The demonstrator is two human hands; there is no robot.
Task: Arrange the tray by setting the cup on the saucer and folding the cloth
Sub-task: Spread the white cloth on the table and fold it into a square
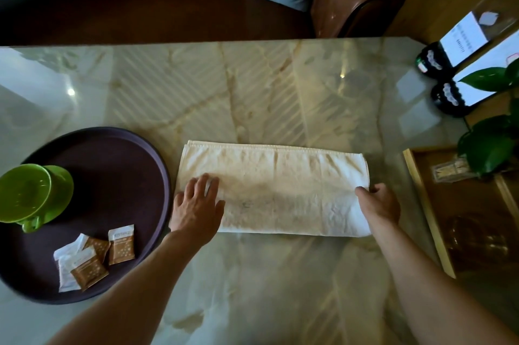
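- Cream terry cloth (280, 190) lies folded into a long band on the marble tabletop (252, 91); I take it as my landmark.
- My left hand (196, 204) rests flat on the cloth's left end, fingers straight and slightly spread, gripping nothing.
- My right hand (379, 201) is at the cloth's right end, thumb on top and fingers curled around the edge, holding it.
- Left of the cloth, just beside it, sits a round dark tray (126, 176).
- On the tray's side farthest from the cloth, a green cup (25, 193) stands on a green saucer (63, 184).
- Brown and white sachets (92, 257) lie on the tray's near part.
- Right of the cloth, a wooden tray (427, 212) and a leafy plant (488, 145).
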